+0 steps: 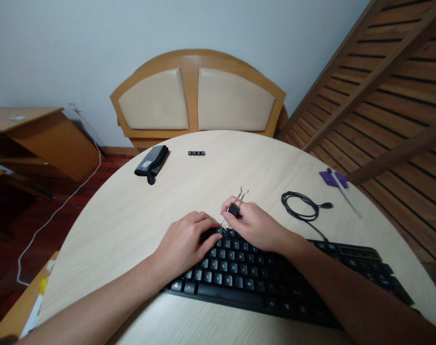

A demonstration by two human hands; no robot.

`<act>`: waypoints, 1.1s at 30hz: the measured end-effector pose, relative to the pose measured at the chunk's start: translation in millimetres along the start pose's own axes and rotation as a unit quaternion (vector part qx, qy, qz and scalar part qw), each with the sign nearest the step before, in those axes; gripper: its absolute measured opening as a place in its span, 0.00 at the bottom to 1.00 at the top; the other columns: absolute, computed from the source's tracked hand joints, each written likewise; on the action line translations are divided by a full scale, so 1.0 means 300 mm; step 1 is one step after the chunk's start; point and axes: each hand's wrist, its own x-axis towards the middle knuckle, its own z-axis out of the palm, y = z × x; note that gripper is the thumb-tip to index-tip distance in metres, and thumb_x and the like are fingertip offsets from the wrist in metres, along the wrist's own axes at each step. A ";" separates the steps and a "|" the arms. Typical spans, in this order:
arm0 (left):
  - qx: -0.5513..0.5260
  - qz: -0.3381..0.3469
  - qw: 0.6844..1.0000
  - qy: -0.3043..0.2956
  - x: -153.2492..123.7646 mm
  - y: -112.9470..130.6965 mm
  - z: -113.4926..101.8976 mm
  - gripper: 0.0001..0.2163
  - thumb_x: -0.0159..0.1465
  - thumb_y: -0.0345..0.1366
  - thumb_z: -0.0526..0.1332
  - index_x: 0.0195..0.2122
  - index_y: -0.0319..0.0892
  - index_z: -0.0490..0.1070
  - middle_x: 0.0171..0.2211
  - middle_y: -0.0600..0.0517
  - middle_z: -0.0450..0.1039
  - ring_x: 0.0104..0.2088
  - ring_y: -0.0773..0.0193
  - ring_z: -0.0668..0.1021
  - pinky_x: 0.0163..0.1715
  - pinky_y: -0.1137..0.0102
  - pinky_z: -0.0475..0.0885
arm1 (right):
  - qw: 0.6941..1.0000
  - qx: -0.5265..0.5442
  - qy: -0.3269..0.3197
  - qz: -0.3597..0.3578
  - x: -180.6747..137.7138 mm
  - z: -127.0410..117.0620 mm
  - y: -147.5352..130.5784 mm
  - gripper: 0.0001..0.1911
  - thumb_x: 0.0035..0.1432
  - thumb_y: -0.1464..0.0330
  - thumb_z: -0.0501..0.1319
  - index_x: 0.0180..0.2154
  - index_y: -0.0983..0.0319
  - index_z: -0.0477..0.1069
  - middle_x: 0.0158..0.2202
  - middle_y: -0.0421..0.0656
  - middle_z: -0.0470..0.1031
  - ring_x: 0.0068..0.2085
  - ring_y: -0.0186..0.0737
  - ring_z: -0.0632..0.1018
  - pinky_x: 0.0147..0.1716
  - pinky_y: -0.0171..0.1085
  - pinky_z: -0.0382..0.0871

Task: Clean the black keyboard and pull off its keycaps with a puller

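A black keyboard (pixel 235 268) with light-lettered keys lies across the front of the round table. My right hand (pixel 252 223) is closed on a keycap puller (pixel 234 209), a small black grip with thin wire prongs at both ends. One pair of prongs points up and away; the other reaches down to the keyboard's top row of keys. At the keyboard's back left part, my left hand (pixel 189 237) grips it, thumb over the keys and index fingertip close to the lower wires. The exact contact of wire and key is too small to tell. My right forearm covers part of the keyboard.
Several loose black keycaps (pixel 196 153) stand in a row at the back, right of a folded dark pouch (pixel 152 161). A coiled black cable (pixel 300 205) joins the keyboard. A thin pale brush-like stick (pixel 345 194) rests on a purple cloth (pixel 329 179) near the right edge.
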 end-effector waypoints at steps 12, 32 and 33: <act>-0.003 0.016 1.000 -0.002 0.000 -0.005 0.003 0.09 0.71 0.39 0.59 0.45 0.43 0.77 0.44 0.48 0.80 0.46 0.54 0.80 0.49 0.57 0.76 | 0.996 0.094 0.002 -0.011 0.002 0.032 0.034 0.05 0.68 0.67 0.54 0.42 0.59 0.67 0.36 0.40 0.73 0.37 0.39 0.74 0.40 0.37 0.67; -0.005 0.081 0.997 0.020 -0.004 -0.028 0.016 0.13 0.74 0.40 0.55 0.49 0.43 0.78 0.46 0.49 0.82 0.45 0.56 0.82 0.48 0.60 0.77 | 0.993 0.118 0.014 -0.006 -0.003 0.032 0.031 0.04 0.67 0.68 0.54 0.41 0.59 0.66 0.28 0.35 0.64 0.28 0.34 0.66 0.31 0.35 0.59; -0.005 0.084 0.996 0.022 -0.003 -0.029 0.016 0.13 0.74 0.40 0.55 0.49 0.43 0.78 0.46 0.49 0.82 0.45 0.56 0.82 0.48 0.60 0.77 | 0.993 0.118 0.015 -0.008 -0.003 0.031 0.029 0.04 0.67 0.68 0.53 0.40 0.60 0.66 0.28 0.35 0.64 0.28 0.34 0.66 0.31 0.35 0.59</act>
